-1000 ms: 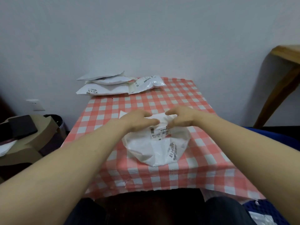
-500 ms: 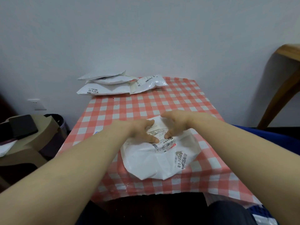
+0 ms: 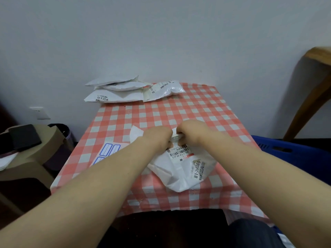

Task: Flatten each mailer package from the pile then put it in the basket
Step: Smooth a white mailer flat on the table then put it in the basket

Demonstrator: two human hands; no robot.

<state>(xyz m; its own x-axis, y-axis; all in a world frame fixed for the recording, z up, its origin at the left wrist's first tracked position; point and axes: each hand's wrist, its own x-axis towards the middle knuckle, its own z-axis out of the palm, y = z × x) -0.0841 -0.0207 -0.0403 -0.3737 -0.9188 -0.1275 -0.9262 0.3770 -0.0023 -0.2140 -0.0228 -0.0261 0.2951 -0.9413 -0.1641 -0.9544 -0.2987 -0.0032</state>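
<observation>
A crinkled white plastic mailer (image 3: 180, 169), puffy and carrying printed labels, is lying on the red-and-white checked tablecloth (image 3: 197, 108) towards the near edge. The left hand (image 3: 155, 138) and the right hand (image 3: 189, 132) are curling their fingers over its far end, side by side, pinching the bunched plastic. Other white mailers are sitting stacked in a pile (image 3: 118, 92) at the far left corner. A blue basket (image 3: 290, 149) is showing on the right, its inside hidden.

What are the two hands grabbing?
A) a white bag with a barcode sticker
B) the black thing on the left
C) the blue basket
A: the left hand and the right hand both grip the top edge of the white mailer lying on the checked table.
</observation>
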